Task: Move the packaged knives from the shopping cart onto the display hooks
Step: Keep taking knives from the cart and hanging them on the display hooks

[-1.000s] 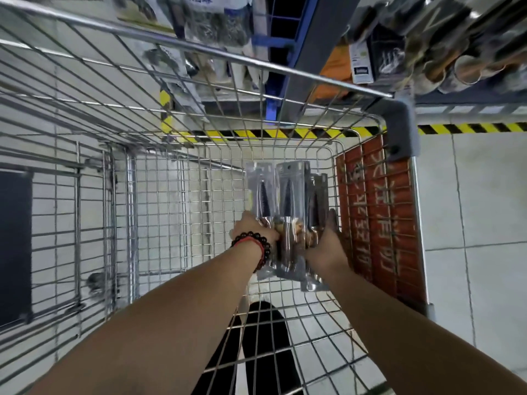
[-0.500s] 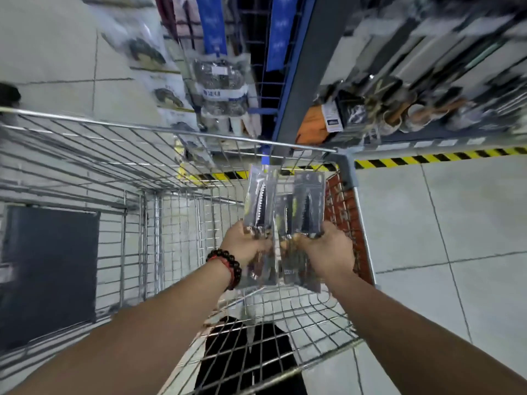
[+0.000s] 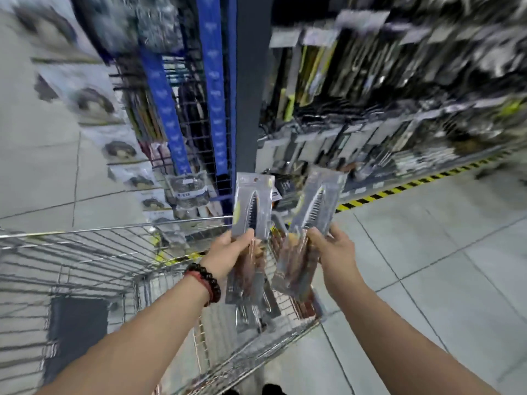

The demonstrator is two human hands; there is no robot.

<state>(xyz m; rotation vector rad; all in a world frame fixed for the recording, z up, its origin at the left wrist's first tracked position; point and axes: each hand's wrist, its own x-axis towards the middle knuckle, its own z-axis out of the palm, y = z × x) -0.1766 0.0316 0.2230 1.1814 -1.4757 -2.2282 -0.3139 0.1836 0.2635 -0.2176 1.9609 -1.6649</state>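
Carrying step: packs lifted above the silver wire shopping cart (image 3: 85, 252), not yet hung.
Left hand (image 3: 228, 252): clamped on clear-packaged serrated knives (image 3: 251, 212), upright.
Right hand (image 3: 336, 252): gripping a second clear knife pack (image 3: 313, 206), tilted right.
Next move: likely aligning pack holes with blurred display hooks (image 3: 356, 132).

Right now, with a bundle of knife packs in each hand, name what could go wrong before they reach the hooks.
1. Each hand, left hand and right hand, grips several knife packs at mid-length; the lower ones fan out loosely and could slip back into the cart.
2. With both hands full, no fingers are free to thread a hang hole onto a hook.
3. The display rack is blurred and crowded with hanging goods, so the packs may snag neighbours.
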